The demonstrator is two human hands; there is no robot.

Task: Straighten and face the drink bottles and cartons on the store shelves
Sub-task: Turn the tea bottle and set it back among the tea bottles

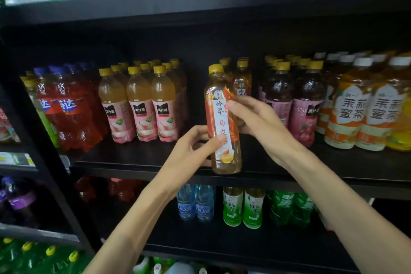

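Standing at the front edge of the middle shelf, the oolong tea bottle leaned slightly to the left, its base just at the shelf's lip. It was a clear plastic bottle with a yellow cap, filled with pale amber tea. Its wrap label was orange with a white vertical band of Chinese characters facing the camera, and a small cup of tea was pictured near the bottom.

Both hands held it. The left hand gripped the lower half from the left, its thumb pressed across the front of the label and the other fingers curled round behind. The right hand held the upper half from the right, the thumb tip pinching against the label near the top of the white band while its fingers wrapped behind the bottle, mostly hidden.

Behind the held bottle stood two more tea bottles of the same kind. To the left were rows of peach juice bottles with pink labels and yellow caps, and further left red soda bottles. To the right stood dark juice bottles and jasmine honey tea bottles. On the shelf below were green tea bottles and blue-labelled water bottles.
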